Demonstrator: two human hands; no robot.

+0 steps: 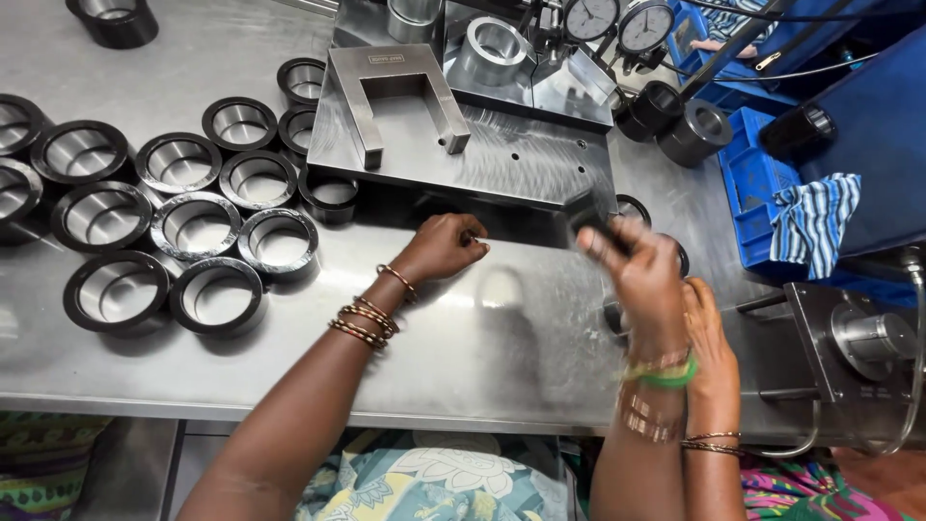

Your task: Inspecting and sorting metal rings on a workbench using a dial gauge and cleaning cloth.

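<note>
My left hand [442, 247] rests on the steel table [502, 328] with its fingers curled in, just in front of a thick steel plate [521, 159]. Nothing shows in it. My right hand [641, 275] is raised and blurred, gripping a dark metal part [586, 217] near the plate's right corner. A black ring [632, 205] lies partly hidden behind that hand. Another person's hand [709, 333], wearing bangles, lies close beside my right wrist. A U-shaped steel block [400, 96] sits on the plate.
Several black rings with shiny bores [198, 227] crowd the table's left side. Two dial gauges [617, 21] and a steel ring fixture [494, 46] stand at the back. Dark sleeves [680, 125], blue crates [757, 178], a striped cloth [815, 222] and a metal fixture [868, 338] fill the right.
</note>
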